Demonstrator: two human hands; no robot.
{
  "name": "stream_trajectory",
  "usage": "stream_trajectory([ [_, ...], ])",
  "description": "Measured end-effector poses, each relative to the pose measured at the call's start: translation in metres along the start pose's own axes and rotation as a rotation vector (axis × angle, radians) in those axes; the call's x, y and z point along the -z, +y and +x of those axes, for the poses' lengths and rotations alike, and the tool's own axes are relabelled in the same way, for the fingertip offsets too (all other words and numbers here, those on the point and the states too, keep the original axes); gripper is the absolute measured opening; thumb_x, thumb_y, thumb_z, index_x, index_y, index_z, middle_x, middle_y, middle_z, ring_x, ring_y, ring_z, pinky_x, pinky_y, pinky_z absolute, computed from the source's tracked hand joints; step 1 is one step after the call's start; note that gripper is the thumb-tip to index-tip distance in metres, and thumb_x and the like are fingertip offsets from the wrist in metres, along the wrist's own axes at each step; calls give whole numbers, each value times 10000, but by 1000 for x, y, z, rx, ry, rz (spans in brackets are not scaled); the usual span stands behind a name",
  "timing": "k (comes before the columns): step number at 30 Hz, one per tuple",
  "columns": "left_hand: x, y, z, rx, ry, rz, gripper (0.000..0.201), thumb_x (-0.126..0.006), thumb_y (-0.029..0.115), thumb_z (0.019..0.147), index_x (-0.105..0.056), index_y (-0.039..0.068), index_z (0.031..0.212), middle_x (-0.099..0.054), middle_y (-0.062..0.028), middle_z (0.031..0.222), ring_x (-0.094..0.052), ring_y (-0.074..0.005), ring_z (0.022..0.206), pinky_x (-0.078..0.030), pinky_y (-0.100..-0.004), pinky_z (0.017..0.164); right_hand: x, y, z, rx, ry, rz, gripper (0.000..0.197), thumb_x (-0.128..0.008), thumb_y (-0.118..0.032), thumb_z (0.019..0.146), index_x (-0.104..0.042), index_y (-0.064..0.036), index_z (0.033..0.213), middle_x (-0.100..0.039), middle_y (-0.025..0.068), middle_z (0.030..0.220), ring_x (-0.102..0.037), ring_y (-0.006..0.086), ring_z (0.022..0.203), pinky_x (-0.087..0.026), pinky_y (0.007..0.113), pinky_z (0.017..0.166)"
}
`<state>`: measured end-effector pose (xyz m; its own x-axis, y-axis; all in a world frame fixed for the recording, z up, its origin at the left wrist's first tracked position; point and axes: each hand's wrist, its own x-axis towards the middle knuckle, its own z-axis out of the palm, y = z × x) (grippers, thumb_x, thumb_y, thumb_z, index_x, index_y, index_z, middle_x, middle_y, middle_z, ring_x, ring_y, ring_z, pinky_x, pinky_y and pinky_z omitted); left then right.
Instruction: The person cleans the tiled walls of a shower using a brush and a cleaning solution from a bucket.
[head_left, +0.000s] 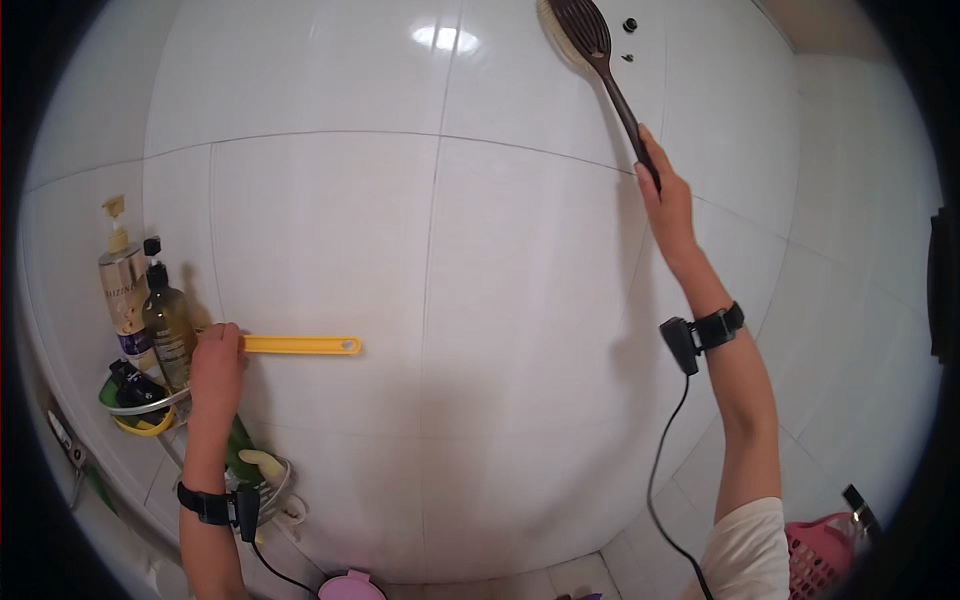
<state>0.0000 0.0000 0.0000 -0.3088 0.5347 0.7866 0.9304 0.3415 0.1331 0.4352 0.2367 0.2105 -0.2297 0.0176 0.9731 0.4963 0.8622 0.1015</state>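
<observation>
High on the right, my right hand (668, 205) is closed around the lower end of a dark brown long-handled bath brush (618, 95). Its slotted oval back shows, with cream bristles along the left side; whether they touch the wall I cannot tell. Two small dark wall fittings (629, 25) sit just right of the brush head. At the left, my left hand (217, 365) grips a flat yellow handle (300, 345) that points right and has a hole at its tip. The handle's other end is hidden by my fingers. Close beside this hand stands an amber pump bottle (168, 320).
A corner shelf (150, 407) holds the bottles, including a taller silver pump bottle (120, 280). Below it, a lower shelf (285, 490) carries green and cream items. White tiled wall (530, 330) spans the middle. A pink basket (822, 555) stands lower right; a pink object (350, 587) shows below.
</observation>
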Motion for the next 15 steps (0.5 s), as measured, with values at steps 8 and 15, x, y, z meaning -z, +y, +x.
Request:
stream_trajectory([
  [8, -16, -7, -5, -42, 106, 0, 103, -531, -21, 692, -464, 0, 767, -501, -165, 789, -495, -354, 773, -407, -428, 656, 3, 6, -125, 525, -780, -339, 370, -487, -148, 823, -450, -243, 1179, -471, 110, 760, -512, 255, 604, -461, 328, 555],
  [15, -16, 1, 4, 45, 121, -5, 173, -558, -45, 629, -454, 2, 758, -479, -160, 790, -489, -350, 754, -403, -422, 649, 57, 76, -67, 91, 3, -214, 516, -527, -55, 802, -412, -221, 1277, -468, 103, 718, -501, 254, 601, -436, 341, 553],
])
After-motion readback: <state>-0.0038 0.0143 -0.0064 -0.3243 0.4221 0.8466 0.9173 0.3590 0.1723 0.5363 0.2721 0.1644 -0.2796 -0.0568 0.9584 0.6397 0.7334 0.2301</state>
